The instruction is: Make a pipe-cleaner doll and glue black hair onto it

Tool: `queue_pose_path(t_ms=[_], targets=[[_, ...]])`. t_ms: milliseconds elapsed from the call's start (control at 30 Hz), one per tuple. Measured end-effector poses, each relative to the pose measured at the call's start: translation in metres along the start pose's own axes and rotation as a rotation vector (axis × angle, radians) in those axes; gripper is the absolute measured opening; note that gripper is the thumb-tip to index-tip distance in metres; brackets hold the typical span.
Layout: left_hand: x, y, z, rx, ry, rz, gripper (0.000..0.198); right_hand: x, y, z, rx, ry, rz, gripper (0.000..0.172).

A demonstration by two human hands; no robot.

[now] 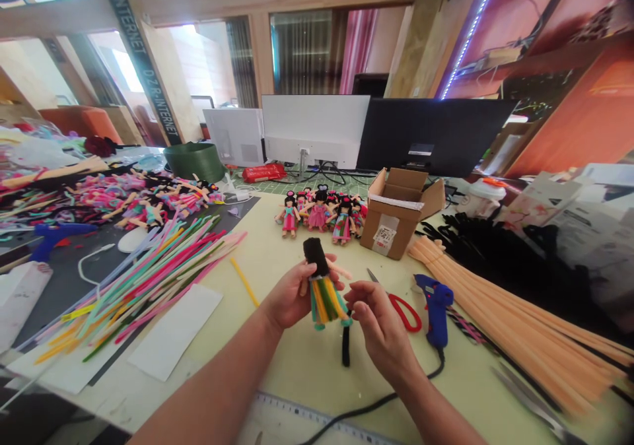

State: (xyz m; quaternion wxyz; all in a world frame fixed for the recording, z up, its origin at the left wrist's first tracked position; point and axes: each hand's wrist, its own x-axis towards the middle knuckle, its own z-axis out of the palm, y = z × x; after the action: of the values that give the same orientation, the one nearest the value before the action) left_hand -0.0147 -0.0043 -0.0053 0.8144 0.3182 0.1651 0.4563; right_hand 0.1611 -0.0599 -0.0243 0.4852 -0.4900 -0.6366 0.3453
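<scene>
My left hand (292,296) is closed around a small doll (327,300) made of fuzzy pipe cleaners. It has black hair covering the head, peach arms, a yellow, green and teal striped skirt and teal feet. Beside the skirt, on its right, is my right hand (379,323), its fingers loosely bent and thumb a little apart, with nothing visible in them. A short black pipe cleaner piece (345,347) lies below the doll, close to my right fingertips. Red-handled scissors (411,316) and a blue glue gun (436,306) rest just right of that hand.
Finished dolls (319,214) stand at the back beside an open cardboard box (391,224). Colored pipe cleaners (163,273) and white paper (173,329) lie left. Peach pipe cleaners (515,326) and black ones (495,260) fill the right. A cord (366,405) crosses a ruler (297,412) in front.
</scene>
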Motion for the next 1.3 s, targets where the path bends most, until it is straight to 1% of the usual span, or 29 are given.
queue_pose_path(t_ms=[100,200,267,333,467,600,733,833,1000,1133,1300], targets=[[-0.003,0.004,-0.003,-0.056,-0.045,-0.044,0.033,-0.001,0.002,-0.001,0.007,0.028,0.008,0.037],[-0.006,0.005,-0.005,-0.067,-0.088,-0.037,0.030,-0.002,0.002,-0.001,-0.004,0.023,0.009,0.036],[-0.006,0.006,-0.005,-0.052,-0.097,-0.035,0.031,-0.002,0.001,-0.001,-0.006,0.018,0.014,0.035],[-0.006,0.006,-0.004,-0.006,-0.080,-0.042,0.032,-0.002,0.000,-0.001,-0.006,0.018,0.016,0.034],[-0.003,0.003,-0.001,0.153,0.058,-0.016,0.032,-0.002,-0.002,0.001,-0.022,0.021,0.046,0.032],[0.002,-0.002,0.003,0.351,0.211,0.084,0.030,-0.002,-0.001,0.002,-0.048,0.015,0.070,0.031],[0.006,-0.003,0.001,0.532,0.389,0.176,0.026,-0.002,0.003,0.002,-0.076,0.010,0.080,0.031],[0.008,-0.002,-0.001,0.563,0.449,0.201,0.022,-0.001,0.004,0.002,-0.087,0.008,0.091,0.032],[0.009,-0.003,-0.003,0.475,0.450,0.182,0.025,0.001,0.003,0.002,-0.104,-0.012,0.089,0.031],[0.010,-0.004,-0.003,0.434,0.421,0.112,0.025,0.001,0.000,0.003,-0.130,-0.011,0.088,0.028],[0.011,-0.001,-0.002,0.373,0.385,0.060,0.022,0.002,-0.001,0.003,-0.119,-0.025,0.092,0.027]])
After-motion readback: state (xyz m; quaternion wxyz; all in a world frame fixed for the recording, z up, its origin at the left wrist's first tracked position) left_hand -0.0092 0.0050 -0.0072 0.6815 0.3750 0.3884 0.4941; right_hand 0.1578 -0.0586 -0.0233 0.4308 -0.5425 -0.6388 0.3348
